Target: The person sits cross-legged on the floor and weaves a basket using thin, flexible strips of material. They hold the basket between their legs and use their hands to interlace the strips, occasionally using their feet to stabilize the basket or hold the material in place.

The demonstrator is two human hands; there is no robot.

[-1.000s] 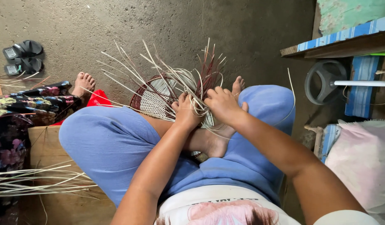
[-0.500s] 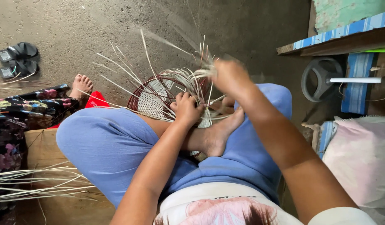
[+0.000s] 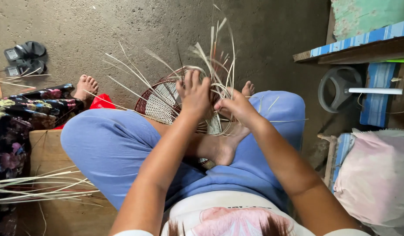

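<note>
My half-woven basket sits on its side between my knees, propped against my crossed legs above the concrete floor, its red rim facing away from me and its loose pale strips fanning up and outward. My left hand lies over the top of the weave, fingers spread and pressing down on the bundle of strips. My right hand is just beside it, fingers curled shut around a few strips at the rim.

The risk I see is in the bend: these strips look thin and dry, and if my right hand pulls too sharply over the rim, 1 could crack or split. If my left hand eases off, I judge the last rows could spring loose. The long free ends near my face could flick back too. The spare strips lie well apart, by my left thigh.
</note>
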